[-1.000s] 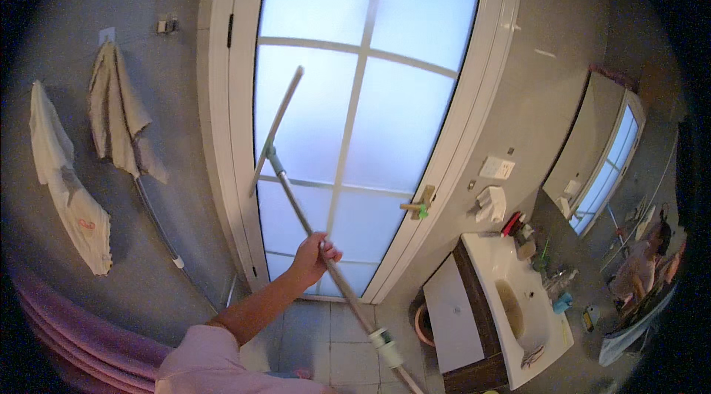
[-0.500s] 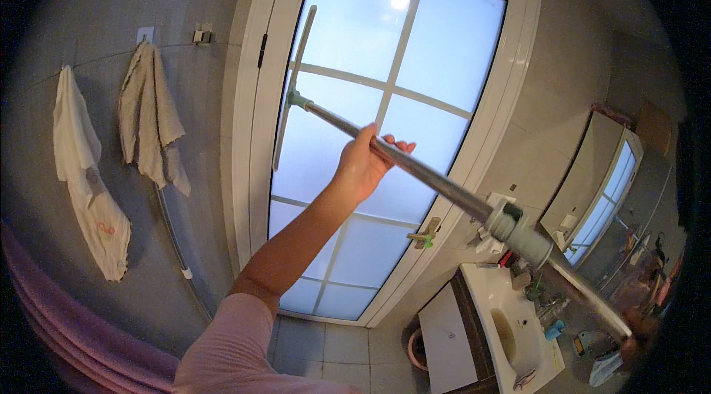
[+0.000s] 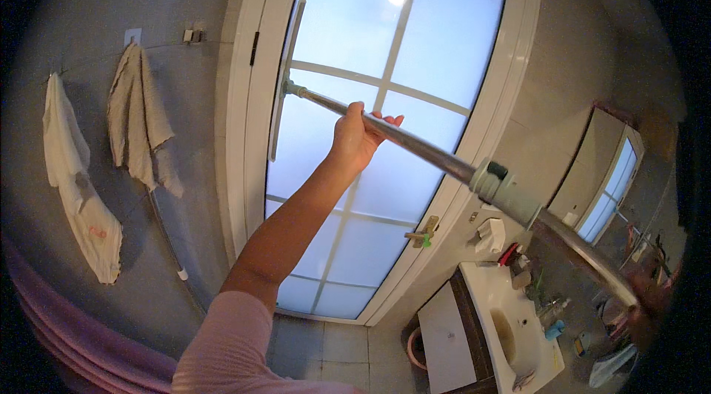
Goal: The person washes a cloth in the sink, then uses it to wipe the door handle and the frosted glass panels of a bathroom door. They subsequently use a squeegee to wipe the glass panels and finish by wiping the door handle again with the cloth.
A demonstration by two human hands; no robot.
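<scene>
A long-handled squeegee with a metal pole [image 3: 426, 148] crosses the view from upper left to lower right. Its long, narrow blade [image 3: 279, 116] lies along the left side of the frosted glass door [image 3: 433, 31]; whether it touches the pane I cannot tell. My left hand [image 3: 355, 138], on an outstretched arm, is closed round the pole a short way behind the head. A pale green collar [image 3: 503, 190] joins the pole's two sections. At the dim right rim, my right hand [image 3: 648, 298] grips the pole's lower end; its fingers are mostly in shadow.
Two cloths, one beige [image 3: 137, 116] and one white [image 3: 74, 179], hang on the left wall. Lower right stands a washbasin [image 3: 529, 335] with bottles beside it, below a mirror [image 3: 585, 164]. A door handle [image 3: 424, 232] juts out; a purple cloth [image 3: 81, 342] fills the lower left.
The squeegee and my left hand have shifted slightly left and up in the picture. The view has turned a little too, with the door and cloths sliding left. Both hands keep their hold.
</scene>
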